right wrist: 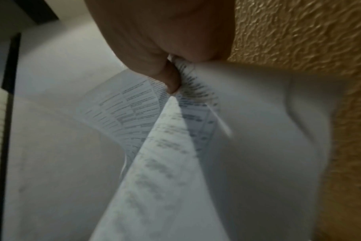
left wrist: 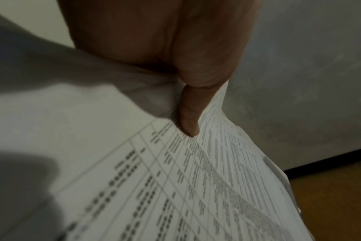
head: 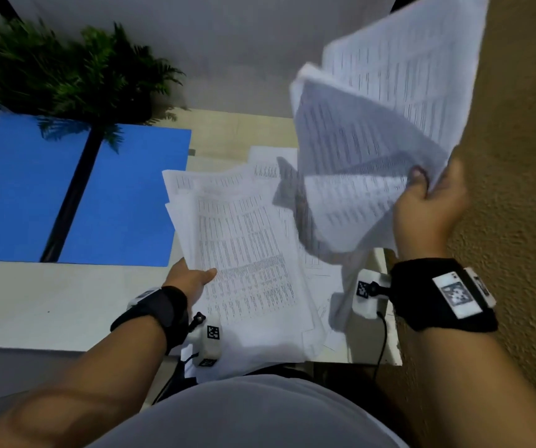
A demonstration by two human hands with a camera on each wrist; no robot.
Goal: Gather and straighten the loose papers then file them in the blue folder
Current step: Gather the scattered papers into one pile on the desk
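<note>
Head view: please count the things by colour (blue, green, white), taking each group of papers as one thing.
Blue: 1, the folder
Green: 1, the plant
White: 2, the raised papers in the right hand, the table papers under the left hand
Total: 4

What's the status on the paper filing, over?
Right hand grips raised sheets. Left hand pinches desk stack. Blue folder lies open, still empty. Plant overhangs it.

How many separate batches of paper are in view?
2: one raised in the right hand, one on the table under the left hand. Sheet counts can't be told.
</note>
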